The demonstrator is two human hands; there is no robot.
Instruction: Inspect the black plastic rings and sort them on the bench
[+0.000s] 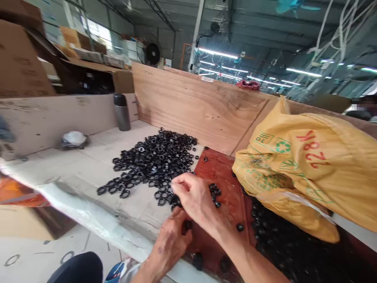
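My left hand (172, 236) is low at the table's front edge, its fingers curled round a small black plastic part (186, 226). Just above and beyond it, my right hand (194, 195) has thumb and fingertips pressed together. Whatever might be between those fingertips cannot be made out. Past both hands spreads a heap of black plastic rings (160, 155) on the pale tabletop (79, 173). A few black parts (215, 192) lie on the red-brown sheet (225, 169) right of my right hand.
A yellow woven sack (338, 157) leans at the right, above a large dark pile of parts (273, 236). Wooden boards (200, 102) wall the table's back. A dark bottle (121, 113) and a plastic-wrapped white bundle (74, 139) stand left. Cardboard boxes (23, 59) rise behind.
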